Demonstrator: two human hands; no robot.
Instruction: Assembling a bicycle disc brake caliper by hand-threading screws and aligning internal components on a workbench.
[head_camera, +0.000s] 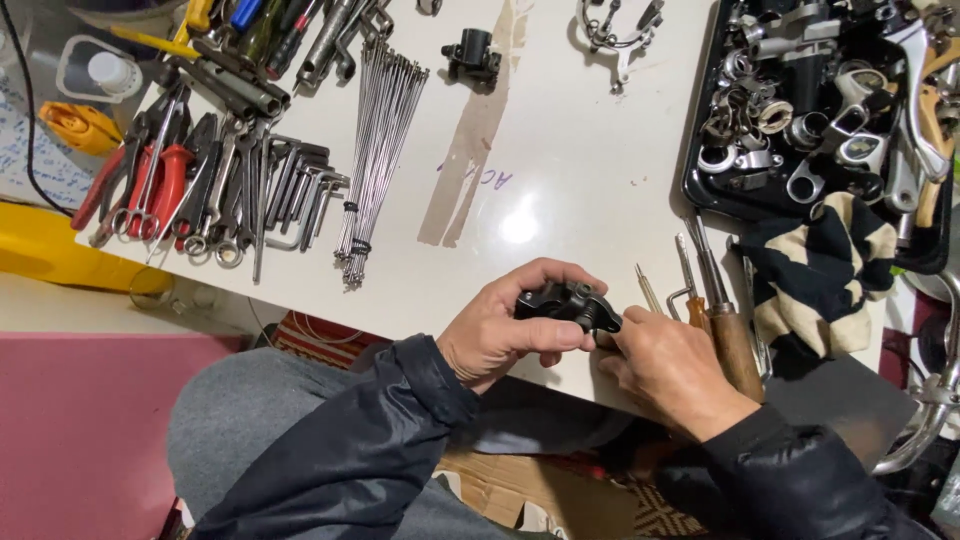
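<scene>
My left hand (505, 325) is closed around a small black metal part (565, 303), held just over the near edge of the white table (560, 150). My right hand (670, 365) touches the right end of the same part with its fingertips. Whether a small tool is in the right hand is hidden by the fingers. Both arms wear dark jacket sleeves.
Screwdrivers with wooden handles (725, 320) lie right of my hands beside a striped black and cream cloth (820, 270). A black tray of metal parts (820, 100) is at the back right. A bundle of spokes (375, 150), hex keys (295, 190) and pliers (165, 185) lie to the left.
</scene>
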